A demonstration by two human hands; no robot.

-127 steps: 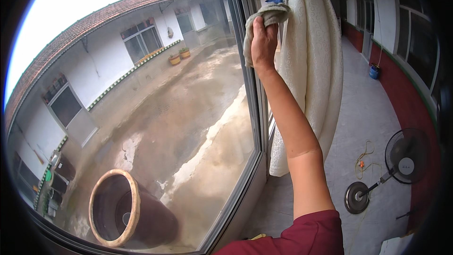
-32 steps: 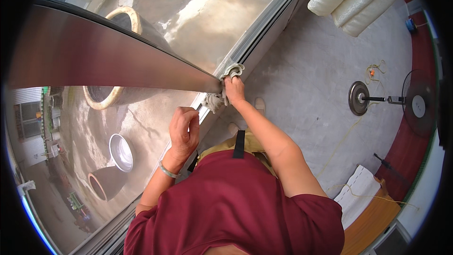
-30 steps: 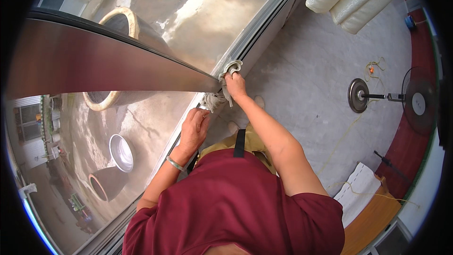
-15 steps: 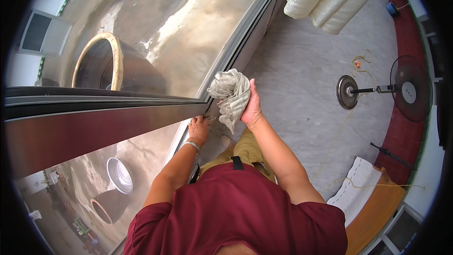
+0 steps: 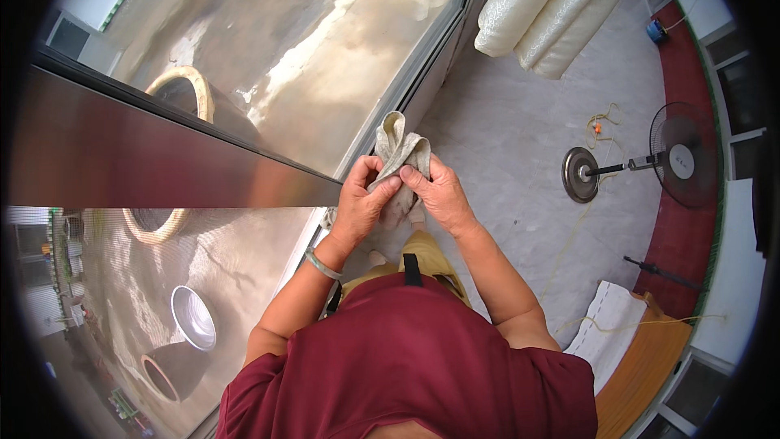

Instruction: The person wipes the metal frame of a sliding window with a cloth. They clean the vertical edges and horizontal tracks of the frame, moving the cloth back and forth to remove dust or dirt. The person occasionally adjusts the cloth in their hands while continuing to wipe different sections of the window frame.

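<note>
A greyish-beige cloth (image 5: 404,151) is bunched between my two hands in front of my body. My left hand (image 5: 358,199) pinches its left side, thumb on top. On the right side my right hand (image 5: 444,198) grips it the same way, and the two thumbs nearly meet. The upper part of the cloth stands up in loose folds, while a lower part hangs below my fingers. Just left of my hands ends a reddish-brown shiny frame rail (image 5: 171,150) of a glazed window or door.
Through the glass lie a large pot (image 5: 206,96) with a pale rim and a white basin (image 5: 193,317). To the right stand a pedestal fan (image 5: 681,161) and a wooden bench (image 5: 630,374) with a white cloth. A cream curtain (image 5: 561,12) hangs at the top.
My left hand has left the frame's lower edge and taken hold of the cloth, which my right hand alone held before. The frame's door panel appears at a different angle.
</note>
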